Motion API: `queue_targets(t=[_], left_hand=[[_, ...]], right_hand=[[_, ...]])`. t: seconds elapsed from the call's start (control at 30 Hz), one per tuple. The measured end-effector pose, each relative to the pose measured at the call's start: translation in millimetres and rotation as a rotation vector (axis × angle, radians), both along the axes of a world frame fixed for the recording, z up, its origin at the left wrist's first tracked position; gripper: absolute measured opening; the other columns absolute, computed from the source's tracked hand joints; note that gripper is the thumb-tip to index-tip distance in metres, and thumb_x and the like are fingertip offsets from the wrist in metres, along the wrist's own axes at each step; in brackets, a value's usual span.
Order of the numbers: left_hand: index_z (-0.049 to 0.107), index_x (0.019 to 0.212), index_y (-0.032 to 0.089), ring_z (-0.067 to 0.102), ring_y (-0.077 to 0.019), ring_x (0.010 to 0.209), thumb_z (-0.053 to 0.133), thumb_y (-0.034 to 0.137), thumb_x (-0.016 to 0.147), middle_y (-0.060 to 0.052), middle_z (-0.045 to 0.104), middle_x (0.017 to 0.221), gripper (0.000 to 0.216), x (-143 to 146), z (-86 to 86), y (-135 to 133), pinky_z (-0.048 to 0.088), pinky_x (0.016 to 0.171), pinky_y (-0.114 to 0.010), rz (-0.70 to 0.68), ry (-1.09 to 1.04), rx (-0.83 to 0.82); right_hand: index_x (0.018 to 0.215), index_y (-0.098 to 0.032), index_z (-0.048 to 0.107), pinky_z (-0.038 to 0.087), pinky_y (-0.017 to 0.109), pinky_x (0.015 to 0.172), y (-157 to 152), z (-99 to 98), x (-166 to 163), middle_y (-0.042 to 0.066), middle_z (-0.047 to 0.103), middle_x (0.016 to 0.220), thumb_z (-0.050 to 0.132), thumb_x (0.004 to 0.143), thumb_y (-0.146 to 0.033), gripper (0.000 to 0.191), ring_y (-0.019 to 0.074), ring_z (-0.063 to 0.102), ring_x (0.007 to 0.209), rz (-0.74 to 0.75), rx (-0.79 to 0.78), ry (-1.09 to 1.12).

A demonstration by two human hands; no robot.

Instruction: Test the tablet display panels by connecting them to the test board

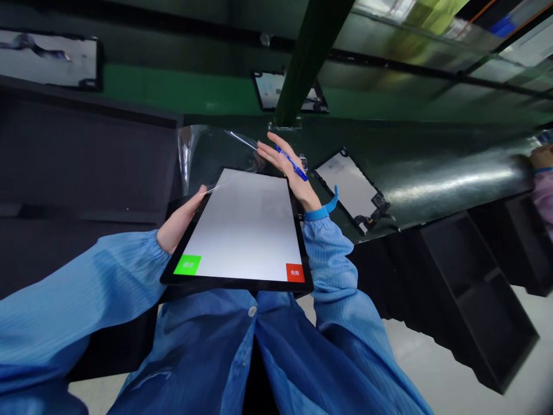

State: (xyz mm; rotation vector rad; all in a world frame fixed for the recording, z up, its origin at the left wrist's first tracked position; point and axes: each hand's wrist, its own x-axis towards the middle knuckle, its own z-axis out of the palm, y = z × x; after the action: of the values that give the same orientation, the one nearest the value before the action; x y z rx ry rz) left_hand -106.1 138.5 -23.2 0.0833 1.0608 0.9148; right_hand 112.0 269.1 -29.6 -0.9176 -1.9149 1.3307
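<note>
Head view: the left hand (pixel 177 223) grips the edge of a tablet (pixel 242 230), while the raised, partly open right hand (pixel 287 176) pinches a blue pen (pixel 298 170).

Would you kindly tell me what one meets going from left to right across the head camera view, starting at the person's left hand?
Left hand → right hand holding a blue pen → screen panel with a ribbon cable → co-worker's hand
</note>
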Motion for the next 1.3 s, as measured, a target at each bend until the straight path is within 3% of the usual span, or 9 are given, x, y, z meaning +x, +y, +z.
queue_targets(t=[0.1,0.3,0.43,0.5,0.67,0.8,0.97,1.17,1.3], left_hand=[[0.064,0.129,0.011,0.073,-0.0260,0.095,0.045,0.055,0.099,-0.009,0.076,0.095,0.057,5,11.4,1,0.057,0.095,-0.036,0.061,0.001,-0.124],[0.063,0.129,0.010,0.073,-0.0228,0.089,0.038,0.035,0.104,-0.006,0.075,0.082,0.044,16,21.0,1,0.055,0.098,-0.036,0.121,0.050,-0.064],[0.063,0.130,0.010,0.072,-0.0235,0.100,0.042,0.033,0.103,-0.008,0.076,0.098,0.041,19,15.6,1,0.052,0.102,-0.035,0.153,0.061,-0.015],[0.064,0.128,0.009,0.071,-0.0237,0.101,0.043,0.033,0.103,-0.008,0.076,0.101,0.040,18,12.9,1,0.052,0.102,-0.035,0.160,0.061,0.007],[0.067,0.124,0.010,0.071,-0.0244,0.102,0.041,0.036,0.103,-0.008,0.076,0.097,0.042,15,10.2,0,0.052,0.103,-0.035,0.157,0.057,0.021],[0.066,0.126,0.008,0.070,-0.0258,0.106,0.036,0.039,0.104,-0.010,0.075,0.103,0.048,15,11.4,0,0.050,0.104,-0.036,0.122,0.053,0.004],[0.063,0.130,0.010,0.070,-0.0261,0.105,0.040,0.038,0.103,-0.009,0.075,0.102,0.046,17,12.5,-2,0.048,0.107,-0.038,0.131,0.055,0.026],[0.061,0.132,0.010,0.070,-0.0261,0.105,0.039,0.038,0.103,-0.009,0.074,0.110,0.046,17,12.9,-2,0.051,0.105,-0.038,0.156,0.026,0.044],[0.061,0.131,0.007,0.073,-0.0224,0.093,0.036,0.033,0.105,-0.009,0.076,0.097,0.045,16,13.9,-1,0.055,0.097,-0.034,0.185,0.072,0.005]], right_hand=[[0.153,-0.029,0.029,0.034,0.049,0.123,2,-2.2,2,0.004,0.046,0.155,0.037,0.089,-0.079,0.082,0.0261,0.042,0.146,0.046,0.019,0.031],[0.153,-0.029,0.020,0.034,0.046,0.123,7,-0.5,11,0.004,0.038,0.160,0.042,0.093,-0.070,0.075,0.0217,0.040,0.147,0.109,0.159,0.118],[0.142,-0.025,0.035,0.051,0.037,0.100,19,-8.6,16,0.003,0.071,0.120,0.013,0.095,-0.077,0.074,0.0158,0.068,0.108,-0.058,0.261,0.063],[0.136,-0.023,0.041,0.055,0.038,0.084,25,-13.4,19,0.003,0.073,0.095,0.000,0.093,-0.078,0.081,0.0166,0.069,0.086,-0.177,0.310,0.012],[0.134,-0.027,0.042,0.055,0.041,0.086,15,2.7,28,0.005,0.069,0.100,0.003,0.093,-0.077,0.076,0.0206,0.066,0.093,-0.557,0.501,0.019],[0.133,-0.026,0.046,0.048,0.045,0.110,-28,32.7,25,0.007,0.062,0.129,0.041,0.094,-0.071,0.059,0.0236,0.058,0.125,-0.289,0.607,-0.113],[0.142,-0.028,0.049,0.027,0.068,0.120,-84,34.5,3,0.010,0.039,0.159,0.073,0.070,-0.074,0.089,0.0397,0.023,0.152,0.166,0.628,-0.547],[0.109,-0.022,0.067,0.043,0.054,0.116,-120,9.9,-2,0.011,0.055,0.147,0.057,0.098,-0.034,0.020,0.0280,0.042,0.145,0.099,0.740,-0.587],[0.106,-0.022,0.068,0.054,0.043,0.106,-124,13.7,16,0.009,0.063,0.138,0.055,0.099,-0.027,0.015,0.0233,0.056,0.134,-0.090,0.827,-0.411]])
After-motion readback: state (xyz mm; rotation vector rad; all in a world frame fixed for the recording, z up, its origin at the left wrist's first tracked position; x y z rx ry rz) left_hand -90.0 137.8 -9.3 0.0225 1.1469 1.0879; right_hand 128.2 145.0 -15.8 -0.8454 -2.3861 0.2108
